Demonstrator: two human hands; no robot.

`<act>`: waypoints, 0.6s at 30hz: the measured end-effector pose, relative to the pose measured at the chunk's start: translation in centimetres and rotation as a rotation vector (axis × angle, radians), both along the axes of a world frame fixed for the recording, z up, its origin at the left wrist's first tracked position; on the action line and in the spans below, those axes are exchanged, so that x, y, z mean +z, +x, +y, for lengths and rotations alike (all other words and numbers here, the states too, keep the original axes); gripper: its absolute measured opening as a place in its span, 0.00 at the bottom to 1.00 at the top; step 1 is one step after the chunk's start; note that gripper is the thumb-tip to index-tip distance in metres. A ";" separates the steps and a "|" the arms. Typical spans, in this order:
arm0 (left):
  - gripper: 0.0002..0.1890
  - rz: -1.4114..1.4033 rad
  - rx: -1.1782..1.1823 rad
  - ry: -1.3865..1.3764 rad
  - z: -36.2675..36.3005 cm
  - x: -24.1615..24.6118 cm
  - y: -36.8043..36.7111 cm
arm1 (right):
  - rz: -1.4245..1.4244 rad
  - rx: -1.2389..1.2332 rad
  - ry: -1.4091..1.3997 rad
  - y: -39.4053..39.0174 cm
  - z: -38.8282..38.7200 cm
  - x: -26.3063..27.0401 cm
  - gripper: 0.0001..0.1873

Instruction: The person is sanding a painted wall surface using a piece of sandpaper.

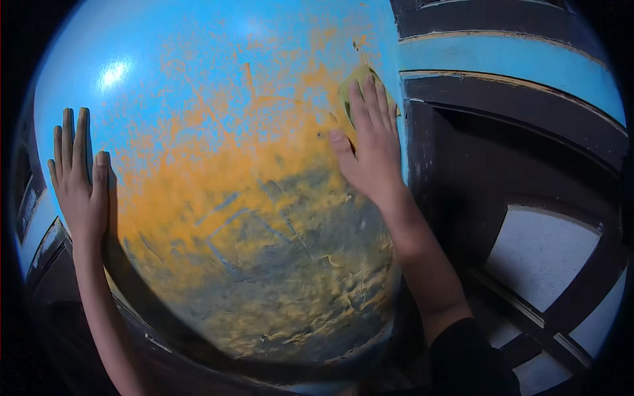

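A wall [213, 163] fills the middle of my view. Glossy blue paint covers its upper part, worn patches show orange in the middle, and the lower part is rough, cracked grey and yellow. At the wall's left edge my left hand [81, 193] lies flat on the blue paint, fingers apart and holding nothing. My right hand [369, 148], up at the right edge, presses a yellow-green sheet [352, 91] against the surface. Fingers cover much of this sheet; whether it is sandpaper or cloth, I cannot tell.
To the right of the wall runs a dark frame [418, 143] with a blue band [500, 54] above a dark recess. Pale floor tiles [547, 252] with dark borders show at lower right. Dark trim [49, 247] borders the wall at lower left.
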State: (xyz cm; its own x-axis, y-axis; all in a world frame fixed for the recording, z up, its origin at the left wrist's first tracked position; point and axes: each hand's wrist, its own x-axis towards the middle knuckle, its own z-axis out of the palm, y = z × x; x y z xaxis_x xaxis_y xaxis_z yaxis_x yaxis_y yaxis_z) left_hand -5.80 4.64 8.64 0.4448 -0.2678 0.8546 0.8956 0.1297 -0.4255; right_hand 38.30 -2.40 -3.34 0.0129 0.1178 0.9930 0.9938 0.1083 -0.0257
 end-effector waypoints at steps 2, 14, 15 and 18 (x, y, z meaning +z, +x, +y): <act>0.33 0.001 -0.001 0.004 0.2 0.1 0.6 | 0.034 0.007 0.036 0.0 0.3 0.9 0.38; 0.33 -0.013 -0.006 0.020 0.4 -0.2 0.0 | -0.020 -0.020 -0.050 -2.2 0.5 -3.9 0.42; 0.33 -0.016 -0.006 0.016 0.2 -0.1 0.0 | -0.018 -0.008 -0.044 -2.3 0.5 -3.9 0.42; 0.32 -0.011 -0.001 0.006 0.0 -0.1 -0.1 | -0.038 -0.036 -0.033 -1.7 0.5 -3.1 0.42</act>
State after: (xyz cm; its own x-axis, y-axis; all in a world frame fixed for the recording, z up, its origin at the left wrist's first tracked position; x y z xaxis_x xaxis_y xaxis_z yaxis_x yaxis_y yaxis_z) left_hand -5.91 4.64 8.57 0.4352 -0.2734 0.8578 0.9003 0.1308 -0.4151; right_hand 36.62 -1.94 -6.45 -0.0200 0.1507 0.9884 0.9974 0.0718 0.0092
